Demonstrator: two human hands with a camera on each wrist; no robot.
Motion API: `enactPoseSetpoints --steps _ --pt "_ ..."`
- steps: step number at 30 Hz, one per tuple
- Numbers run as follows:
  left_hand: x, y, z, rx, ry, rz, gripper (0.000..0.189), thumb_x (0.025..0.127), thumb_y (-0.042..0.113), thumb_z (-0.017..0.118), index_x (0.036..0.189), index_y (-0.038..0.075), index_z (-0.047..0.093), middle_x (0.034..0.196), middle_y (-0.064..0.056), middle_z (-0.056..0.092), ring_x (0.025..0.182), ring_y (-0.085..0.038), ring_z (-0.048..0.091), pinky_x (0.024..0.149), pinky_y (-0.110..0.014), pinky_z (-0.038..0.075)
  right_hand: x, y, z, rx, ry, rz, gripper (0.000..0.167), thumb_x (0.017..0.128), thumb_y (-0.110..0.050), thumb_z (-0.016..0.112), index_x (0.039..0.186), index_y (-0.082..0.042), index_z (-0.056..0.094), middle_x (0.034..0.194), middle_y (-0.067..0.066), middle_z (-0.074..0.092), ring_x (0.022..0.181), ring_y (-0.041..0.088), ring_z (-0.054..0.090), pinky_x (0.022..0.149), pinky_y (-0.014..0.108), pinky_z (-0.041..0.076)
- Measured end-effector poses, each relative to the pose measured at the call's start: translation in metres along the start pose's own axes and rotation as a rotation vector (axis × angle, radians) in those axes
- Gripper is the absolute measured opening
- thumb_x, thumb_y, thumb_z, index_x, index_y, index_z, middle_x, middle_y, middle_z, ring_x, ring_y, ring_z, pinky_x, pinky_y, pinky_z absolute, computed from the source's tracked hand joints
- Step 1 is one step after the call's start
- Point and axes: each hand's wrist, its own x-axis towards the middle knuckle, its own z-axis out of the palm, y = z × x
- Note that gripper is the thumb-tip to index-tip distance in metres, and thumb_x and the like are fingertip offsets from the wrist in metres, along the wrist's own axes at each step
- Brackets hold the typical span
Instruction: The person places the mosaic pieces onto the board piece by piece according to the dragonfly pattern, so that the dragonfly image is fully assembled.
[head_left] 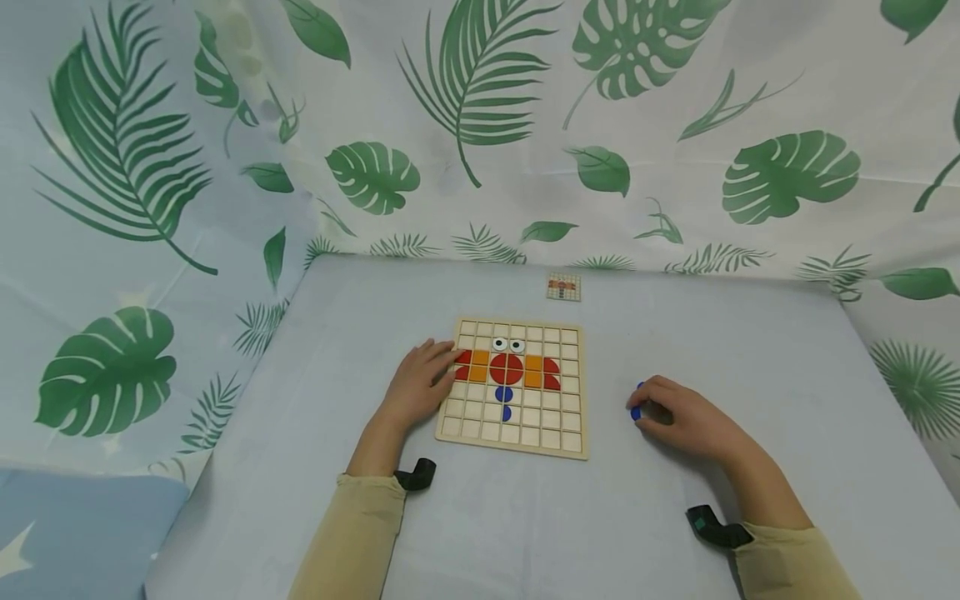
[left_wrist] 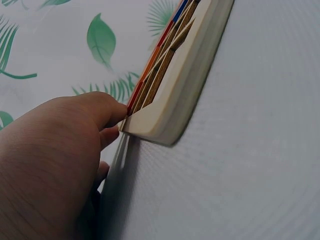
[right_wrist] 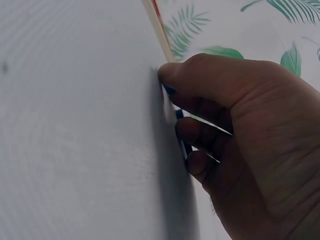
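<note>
A square wooden grid board (head_left: 530, 437) lies on the table, holding red, orange and blue flat pieces and two eye discs (head_left: 507, 344). My left hand (head_left: 417, 385) rests at the board's left edge, fingers stretched over a red piece (head_left: 464, 357); in the left wrist view the thumb touches beside the frame corner (left_wrist: 150, 127). To the right of the board, my right hand (head_left: 686, 417) pinches a small blue piece (head_left: 636, 412) low at the table surface. Another bit of blue (head_left: 641, 385) shows by its fingertips, and in the right wrist view a blue edge (right_wrist: 179, 114) appears near the lower fingers.
Behind the board lies a small picture card (head_left: 564, 287) with a similar coloured pattern on a grid. A pale cloth covers the table (head_left: 480, 525). Leaf-printed curtains (head_left: 510, 200) stand at the back and both sides. Each wrist wears a black camera mount (head_left: 717, 528).
</note>
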Motion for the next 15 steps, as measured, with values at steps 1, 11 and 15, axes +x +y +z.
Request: enactPoseSetpoints --steps 1,11,15 --pt "0.0 0.0 0.0 -0.001 0.001 0.001 0.045 0.102 0.034 0.048 0.147 0.027 0.049 0.155 0.003 0.043 0.151 -0.027 0.026 0.126 -0.047 0.016 0.0 0.0 0.0 0.002 0.005 -0.008 0.027 0.083 -0.011 0.077 0.103 -0.026 0.066 0.105 -0.014 0.06 0.097 0.004 0.055 0.086 0.02 0.047" --pt "0.001 0.003 -0.002 -0.005 -0.003 -0.002 0.046 0.102 0.033 0.05 0.147 0.026 0.049 0.155 0.002 0.044 0.151 -0.027 0.026 0.126 -0.048 0.016 0.01 -0.013 -0.006 0.043 0.018 -0.04 0.024 0.085 -0.014 0.078 0.104 -0.025 0.069 0.106 -0.015 0.061 0.095 0.003 0.056 0.083 0.018 0.048" --pt "0.0 0.003 -0.002 -0.004 -0.001 -0.002 0.045 0.102 0.033 0.05 0.147 0.026 0.049 0.155 0.003 0.044 0.151 -0.027 0.026 0.126 -0.048 0.016 0.022 -0.023 -0.006 0.071 0.008 -0.062 0.021 0.086 -0.015 0.077 0.104 -0.021 0.07 0.105 -0.012 0.061 0.087 0.003 0.052 0.074 0.02 0.049"
